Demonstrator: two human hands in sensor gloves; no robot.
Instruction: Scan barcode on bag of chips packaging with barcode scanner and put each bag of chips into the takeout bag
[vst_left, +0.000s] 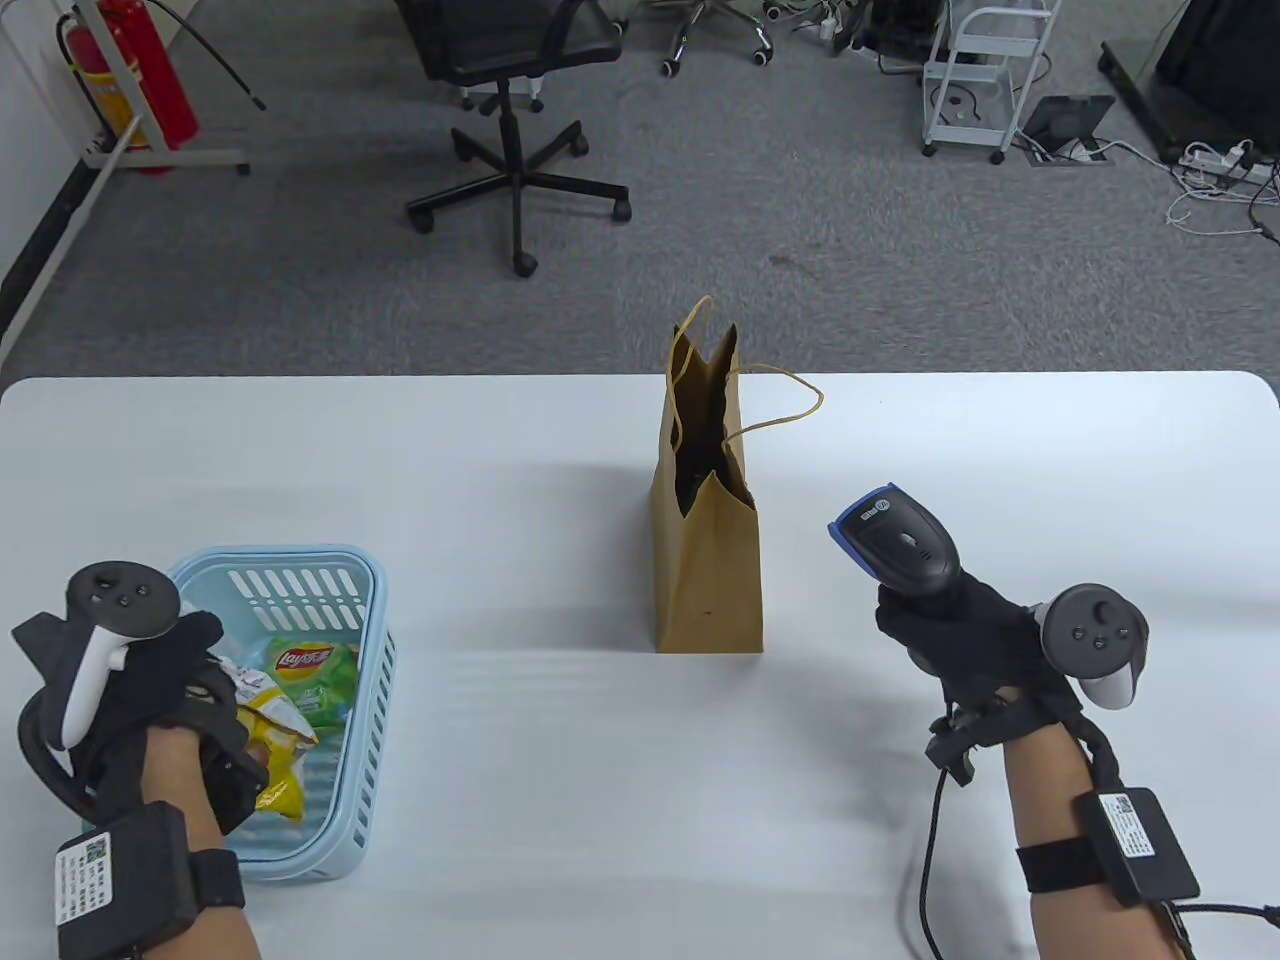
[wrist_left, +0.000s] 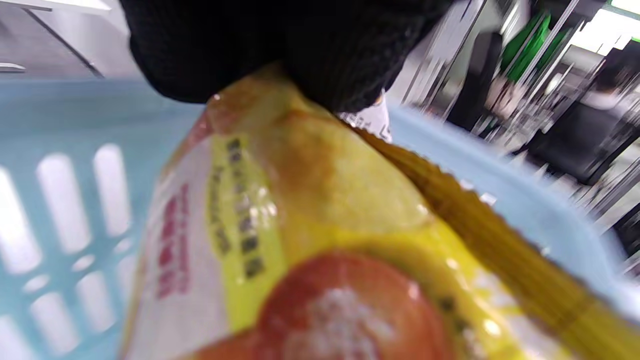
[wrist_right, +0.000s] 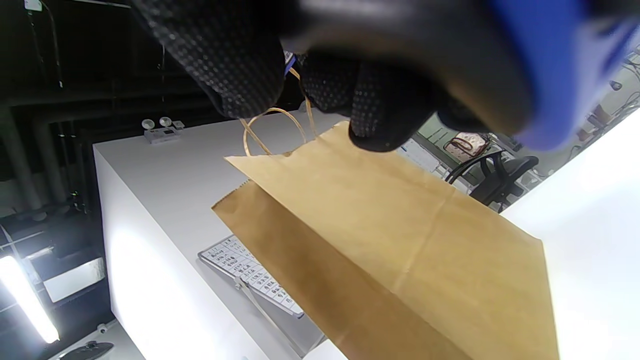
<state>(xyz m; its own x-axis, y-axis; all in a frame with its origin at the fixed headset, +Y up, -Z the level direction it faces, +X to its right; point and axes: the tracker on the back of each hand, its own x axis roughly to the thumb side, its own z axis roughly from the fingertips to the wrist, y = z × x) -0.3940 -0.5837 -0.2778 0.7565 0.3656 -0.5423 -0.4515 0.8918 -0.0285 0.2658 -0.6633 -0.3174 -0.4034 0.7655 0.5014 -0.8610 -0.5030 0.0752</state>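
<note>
A light blue basket (vst_left: 365, 640) sits at the table's front left and holds a green chips bag (vst_left: 315, 680) and a yellow chips bag (vst_left: 272, 735). My left hand (vst_left: 190, 690) reaches into the basket and grips the yellow chips bag (wrist_left: 320, 240), its gloved fingers (wrist_left: 320, 60) closed over the bag's top. The brown paper takeout bag (vst_left: 705, 540) stands upright and open mid-table. To its right, my right hand (vst_left: 965, 625) holds the black and blue barcode scanner (vst_left: 900, 540) by its handle, lifted off the table, head aimed up-left. The takeout bag (wrist_right: 410, 240) fills the right wrist view.
The white table (vst_left: 560, 780) stretches between basket and takeout bag. A black cable (vst_left: 925, 860) hangs from the scanner toward the front edge. Beyond the table are an office chair (vst_left: 515, 110), a red fire extinguisher (vst_left: 145, 75) and a white cart (vst_left: 985, 70).
</note>
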